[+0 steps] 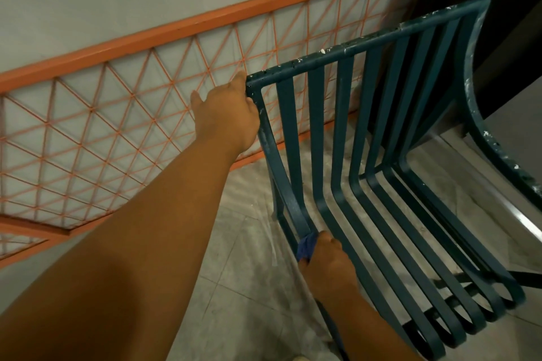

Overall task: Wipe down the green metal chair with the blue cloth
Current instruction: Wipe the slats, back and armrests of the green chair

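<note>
The green metal chair (pixel 378 132) fills the right half of the head view, a dark teal frame of curved slats with white paint flecks along its top rail. My left hand (pixel 225 114) grips the upper left corner of the backrest. My right hand (pixel 328 264) is low down at the bend of the leftmost slat, closed on the blue cloth (pixel 305 248), which is pressed against that slat. Only a small bunched part of the cloth shows past my fingers.
An orange metal frame with a triangular mesh (pixel 123 114) leans along the grey wall behind the chair. The floor (pixel 243 287) is grey tile with pale dusty streaks. A dark table or counter edge (pixel 498 102) rises at the right, close behind the chair's right side.
</note>
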The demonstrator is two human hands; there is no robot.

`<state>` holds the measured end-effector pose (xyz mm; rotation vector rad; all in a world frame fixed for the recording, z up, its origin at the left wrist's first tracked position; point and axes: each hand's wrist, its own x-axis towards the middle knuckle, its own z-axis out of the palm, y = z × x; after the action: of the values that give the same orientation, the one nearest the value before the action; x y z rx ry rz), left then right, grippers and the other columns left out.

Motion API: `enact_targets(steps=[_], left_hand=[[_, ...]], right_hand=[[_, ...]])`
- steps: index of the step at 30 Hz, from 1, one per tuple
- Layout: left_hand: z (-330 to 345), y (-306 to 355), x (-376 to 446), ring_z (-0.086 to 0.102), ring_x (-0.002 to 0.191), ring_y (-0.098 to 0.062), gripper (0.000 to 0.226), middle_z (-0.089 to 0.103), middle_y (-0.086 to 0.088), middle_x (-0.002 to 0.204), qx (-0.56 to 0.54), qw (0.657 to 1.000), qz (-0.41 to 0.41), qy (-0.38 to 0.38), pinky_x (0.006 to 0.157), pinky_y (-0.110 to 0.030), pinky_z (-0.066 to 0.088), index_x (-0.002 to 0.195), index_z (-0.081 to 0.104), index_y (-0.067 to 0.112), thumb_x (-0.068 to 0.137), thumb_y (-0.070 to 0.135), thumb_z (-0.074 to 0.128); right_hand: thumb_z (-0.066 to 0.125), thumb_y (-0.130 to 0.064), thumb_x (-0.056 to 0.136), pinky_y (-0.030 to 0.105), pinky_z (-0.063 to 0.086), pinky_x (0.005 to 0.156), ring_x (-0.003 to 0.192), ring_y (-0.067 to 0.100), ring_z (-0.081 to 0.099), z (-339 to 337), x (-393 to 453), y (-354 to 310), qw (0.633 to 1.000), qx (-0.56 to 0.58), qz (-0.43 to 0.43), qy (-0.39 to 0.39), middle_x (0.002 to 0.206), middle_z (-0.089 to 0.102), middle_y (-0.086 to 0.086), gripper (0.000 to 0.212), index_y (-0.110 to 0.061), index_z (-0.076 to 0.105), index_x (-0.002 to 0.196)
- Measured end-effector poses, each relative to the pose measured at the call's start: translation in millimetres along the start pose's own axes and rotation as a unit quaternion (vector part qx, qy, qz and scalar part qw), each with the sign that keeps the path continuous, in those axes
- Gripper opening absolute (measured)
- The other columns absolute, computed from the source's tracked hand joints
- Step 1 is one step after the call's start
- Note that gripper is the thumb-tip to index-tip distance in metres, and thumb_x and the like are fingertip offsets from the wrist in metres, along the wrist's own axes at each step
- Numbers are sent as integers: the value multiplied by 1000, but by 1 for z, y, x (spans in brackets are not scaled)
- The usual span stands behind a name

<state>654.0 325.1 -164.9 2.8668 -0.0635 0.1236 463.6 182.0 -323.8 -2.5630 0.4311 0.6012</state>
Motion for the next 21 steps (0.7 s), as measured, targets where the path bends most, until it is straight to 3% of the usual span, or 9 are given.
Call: enact_targets(steps=[3, 8, 11, 14, 18, 21], left_hand=[[-1, 2, 1, 54, 111, -31, 49, 64, -9, 106, 14, 1000, -5, -10, 114, -53, 11, 147, 28, 20, 98, 26, 33], [2, 2, 1, 55, 107, -31, 49, 64, -9, 100, 47, 999, -9, -8, 113, -56, 13, 146, 27, 20, 97, 28, 32], [2, 5, -1, 55, 106, -31, 49, 60, -7, 94, 58, 998, -14, -12, 113, -57, 13, 145, 26, 20, 97, 28, 33], [0, 8, -4, 53, 111, -31, 53, 61, -8, 103, 67, 997, -17, -28, 113, -58, 13, 148, 21, 20, 97, 26, 34], [-6, 9, -6, 48, 118, -31, 58, 59, -11, 117, 55, 997, -33, -49, 112, -59, 14, 150, 15, 21, 95, 21, 35], [-13, 13, -8, 46, 120, -31, 59, 58, -10, 119, 40, 996, -41, -62, 113, -59, 12, 151, 15, 23, 95, 19, 35]], right_hand=[[56, -31, 94, 27, 56, 78, 84, 13, 62, -7, 37, -25, 998, 30, -48, 7, 96, 57, 1, 18, -19, 47, 103], [60, -33, 91, 35, 54, 86, 101, 24, 60, -14, 75, -63, 994, 39, -69, 82, 115, 51, 8, 47, -13, 39, 128], [61, -31, 90, 35, 55, 77, 88, 21, 61, -5, 64, -43, 993, 69, -67, 65, 102, 56, 4, 30, -15, 46, 110], [60, -32, 91, 29, 55, 73, 79, 15, 62, 15, 37, -2, 998, 48, -44, -5, 92, 60, 2, 19, -20, 47, 98], [54, -45, 92, 20, 49, 82, 88, 10, 57, 25, -3, 29, 999, -6, -36, 2, 110, 58, -1, 37, -23, 42, 121], [51, -41, 94, 25, 46, 86, 102, 16, 55, 23, -18, 30, 996, 78, -41, 15, 122, 52, 3, 47, -21, 39, 135]])
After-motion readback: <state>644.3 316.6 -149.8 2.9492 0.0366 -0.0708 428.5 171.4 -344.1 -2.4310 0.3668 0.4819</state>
